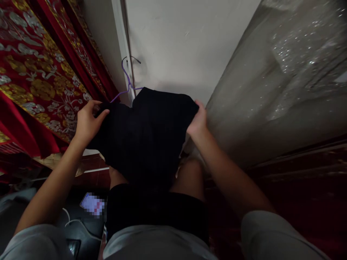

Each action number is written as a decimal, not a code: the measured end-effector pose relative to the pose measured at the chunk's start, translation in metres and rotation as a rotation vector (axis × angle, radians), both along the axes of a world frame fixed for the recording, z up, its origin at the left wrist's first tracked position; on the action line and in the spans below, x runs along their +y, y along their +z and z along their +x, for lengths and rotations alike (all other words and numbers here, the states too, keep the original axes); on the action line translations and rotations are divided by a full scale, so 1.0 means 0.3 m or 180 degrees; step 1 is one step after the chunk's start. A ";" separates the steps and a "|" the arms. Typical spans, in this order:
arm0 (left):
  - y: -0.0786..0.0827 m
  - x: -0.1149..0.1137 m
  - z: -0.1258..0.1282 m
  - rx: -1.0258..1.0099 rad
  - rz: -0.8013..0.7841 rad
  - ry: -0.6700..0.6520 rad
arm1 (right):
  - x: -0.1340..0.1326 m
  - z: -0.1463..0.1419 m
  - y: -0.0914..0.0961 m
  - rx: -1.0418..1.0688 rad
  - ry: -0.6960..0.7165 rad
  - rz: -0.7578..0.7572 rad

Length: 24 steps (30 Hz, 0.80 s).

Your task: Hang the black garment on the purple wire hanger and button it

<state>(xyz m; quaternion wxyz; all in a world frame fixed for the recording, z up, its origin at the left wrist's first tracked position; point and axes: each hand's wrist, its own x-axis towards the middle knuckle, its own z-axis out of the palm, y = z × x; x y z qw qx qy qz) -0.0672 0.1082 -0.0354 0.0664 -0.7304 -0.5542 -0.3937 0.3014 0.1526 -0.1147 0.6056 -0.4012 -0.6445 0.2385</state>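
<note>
A black garment [146,133] hangs spread between my two hands, in front of my lap. A purple wire hanger [129,83] pokes out of its top, with the hook pointing up. My left hand [90,121] grips the garment's upper left corner between thumb and fingers, near the hanger's left arm. At the upper right corner, my right hand [198,119] holds the cloth's edge, its fingertips hidden behind the fabric. Most of the hanger is covered by the garment.
Red curtains with gold and silver flowers [43,83] hang at the left. A pale wall panel [184,47] stands ahead. Clear plastic sheeting [271,83] covers a large surface on the right. At the lower left, a phone with a blurred screen [93,204] and a white cable [81,222] lie on a dark surface.
</note>
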 end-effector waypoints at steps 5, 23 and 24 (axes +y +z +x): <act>0.024 0.039 0.047 0.0131 0.0235 -0.0143 | 0.006 -0.007 0.098 0.0208 -0.0211 0.0438; -0.139 -0.014 0.241 -0.0974 -0.0164 -0.2989 | -0.080 -0.307 -0.234 -0.1878 0.0345 0.0943; -0.165 -0.040 0.284 -0.1011 -0.0270 -0.3135 | -0.069 -0.334 -0.288 -0.1794 0.0272 0.1164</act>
